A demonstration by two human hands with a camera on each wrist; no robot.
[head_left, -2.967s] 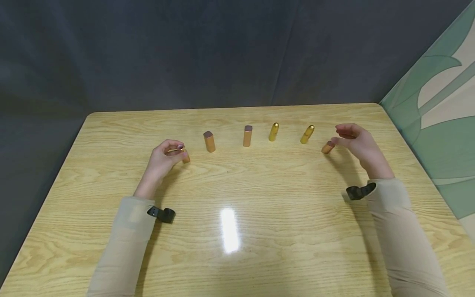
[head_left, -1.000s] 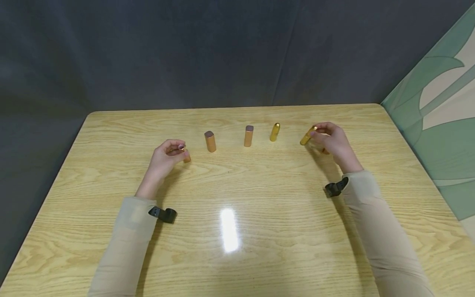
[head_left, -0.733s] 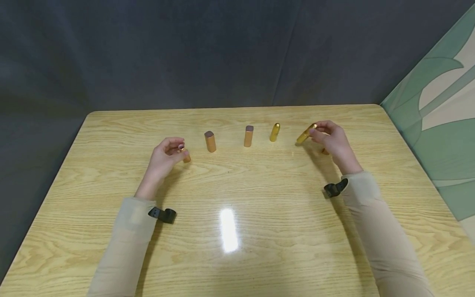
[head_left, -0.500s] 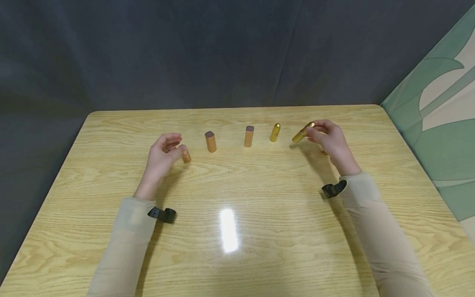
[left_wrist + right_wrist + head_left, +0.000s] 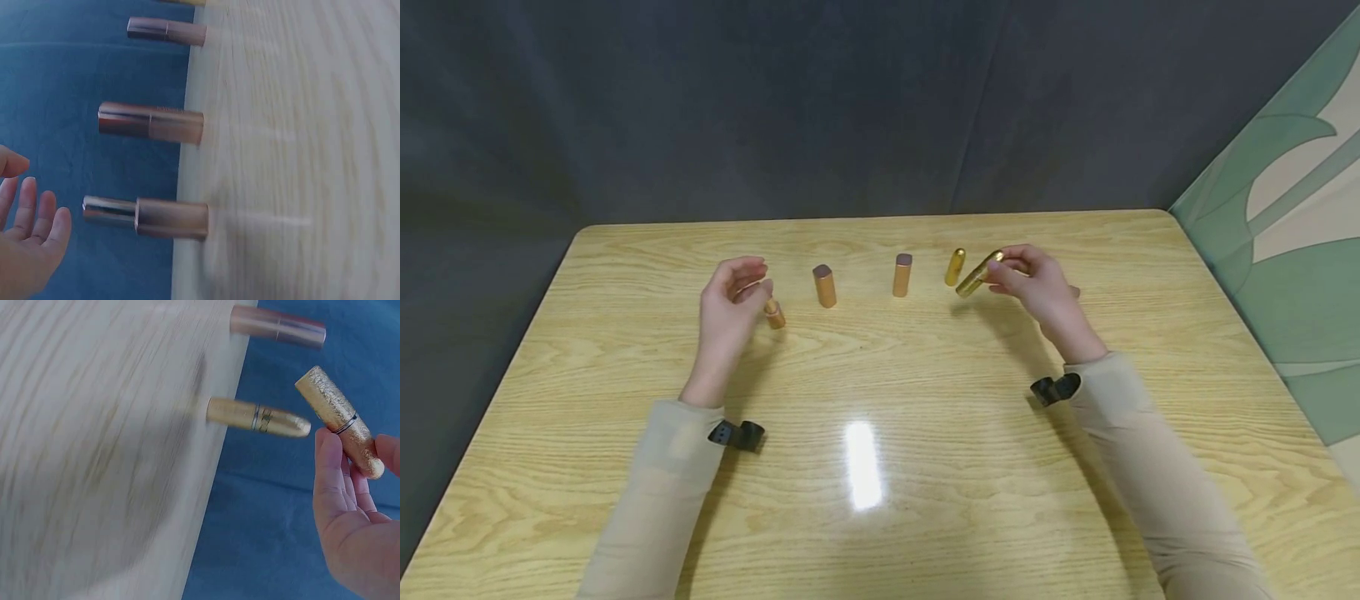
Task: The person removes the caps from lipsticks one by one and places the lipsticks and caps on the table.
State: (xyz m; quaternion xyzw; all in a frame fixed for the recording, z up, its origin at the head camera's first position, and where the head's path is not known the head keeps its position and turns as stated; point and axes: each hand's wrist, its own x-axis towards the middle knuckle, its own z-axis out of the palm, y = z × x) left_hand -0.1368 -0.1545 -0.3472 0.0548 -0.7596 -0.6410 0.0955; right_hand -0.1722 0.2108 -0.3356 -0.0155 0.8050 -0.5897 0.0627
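The right hand point(image 5: 1037, 292) grasps a gold lipstick tube point(image 5: 979, 273) between thumb and fingers point(image 5: 328, 450), holding it tilted and raised off the table point(image 5: 940, 400), its rounded end up toward the hand and its flat base angled down and away. Just beside it, without contact in the right wrist view, a second gold lipstick point(image 5: 955, 267) stands upright.

The left hand point(image 5: 727, 307) is released, its fingers loosely bent and grasping nothing. It hovers next to an upright copper-coloured lipstick point(image 5: 776, 317); the left wrist view shows a gap between them, and a narrow shiny upper section above the tube's wider base.

Two more copper-coloured tubes stand between the hands: one point(image 5: 824, 287) near the left hand, the other point(image 5: 902, 276) closer to the gold pair. Behind the table hangs a dark blue cloth point(image 5: 775, 108).
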